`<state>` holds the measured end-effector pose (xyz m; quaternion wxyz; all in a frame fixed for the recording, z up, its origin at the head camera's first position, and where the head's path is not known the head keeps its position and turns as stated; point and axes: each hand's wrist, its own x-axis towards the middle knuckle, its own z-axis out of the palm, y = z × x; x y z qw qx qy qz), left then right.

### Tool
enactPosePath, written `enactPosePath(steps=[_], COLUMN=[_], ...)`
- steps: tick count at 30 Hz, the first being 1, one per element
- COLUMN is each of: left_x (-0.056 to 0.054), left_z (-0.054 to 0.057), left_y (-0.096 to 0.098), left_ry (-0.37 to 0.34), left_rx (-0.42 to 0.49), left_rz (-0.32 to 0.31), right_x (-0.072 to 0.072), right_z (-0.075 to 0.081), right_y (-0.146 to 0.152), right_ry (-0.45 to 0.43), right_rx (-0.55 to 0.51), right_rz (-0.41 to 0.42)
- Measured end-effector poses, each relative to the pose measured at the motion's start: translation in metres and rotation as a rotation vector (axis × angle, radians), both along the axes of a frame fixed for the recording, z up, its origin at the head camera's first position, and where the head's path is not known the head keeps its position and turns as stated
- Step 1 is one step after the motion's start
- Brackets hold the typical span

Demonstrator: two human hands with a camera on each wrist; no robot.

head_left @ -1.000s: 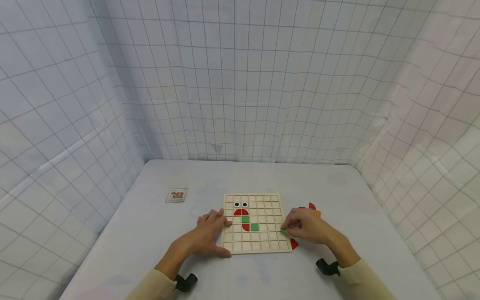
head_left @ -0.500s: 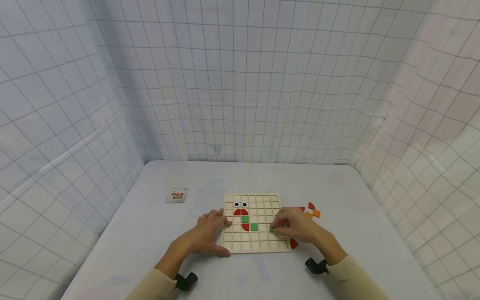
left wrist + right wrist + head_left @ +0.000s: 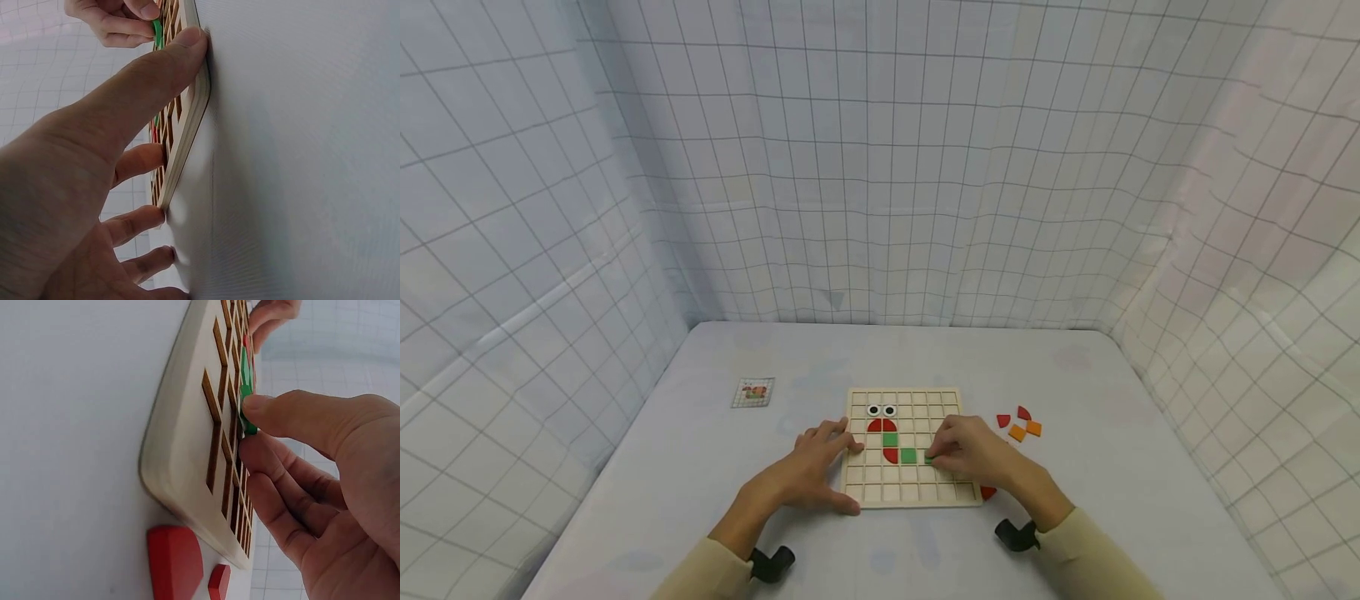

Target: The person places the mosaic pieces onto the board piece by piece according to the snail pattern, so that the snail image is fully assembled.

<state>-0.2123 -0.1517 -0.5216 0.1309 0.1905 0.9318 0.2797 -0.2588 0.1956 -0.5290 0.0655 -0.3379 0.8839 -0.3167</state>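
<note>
Pinched between thumb and curled fingers of the right hand [image 3: 973,450]: a green tile [image 3: 159,32], mostly covered by the fingertips. Held at the right half of a pale gridded board [image 3: 917,492], just right of a green square [image 3: 908,456] set in its cell. Impossible to tell between touching the board and hovering just above. Left of that square, in the same row, a red quarter-round [image 3: 891,456]; directly above, a second green square [image 3: 890,439]; higher still, two red pieces [image 3: 876,426] side by side as a dome, topped by two round eye pieces [image 3: 874,410].

Spread at the board's left side, grasping nothing, the left hand [image 3: 820,467]: thumb resting on the near-left corner, index finger on the board.

Just beside the board's right edge, near the right forearm, another red piece [image 3: 988,492]. Farther right, two loose red quarters [image 3: 1024,413] and two orange squares [image 3: 1033,428], grouped closely. Well to the left, flat on the white table [image 3: 790,350], a small picture card [image 3: 753,392]. At both wrists, black devices [image 3: 772,565] and beige sleeves [image 3: 1097,567]. Behind everything, white grid-patterned curtains [image 3: 880,208].
</note>
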Motion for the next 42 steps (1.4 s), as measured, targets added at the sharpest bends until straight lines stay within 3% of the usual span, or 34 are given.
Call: enactPosePath(steps=[29,42], left_x=[-0.002,-0.001], left_z=[-0.007,-0.007], left_y=[0.0,0.001], left_ry=[0.01,0.026], left_rx=[-0.027,-0.021], left_rz=[0.012,0.004], right_x=[0.001,0.0], right_z=[0.002,0.003], right_y=[-0.007,-0.017], right_ry=[0.052,0.073], right_rx=[0.069,0.034], right_rz=[0.007,0.035])
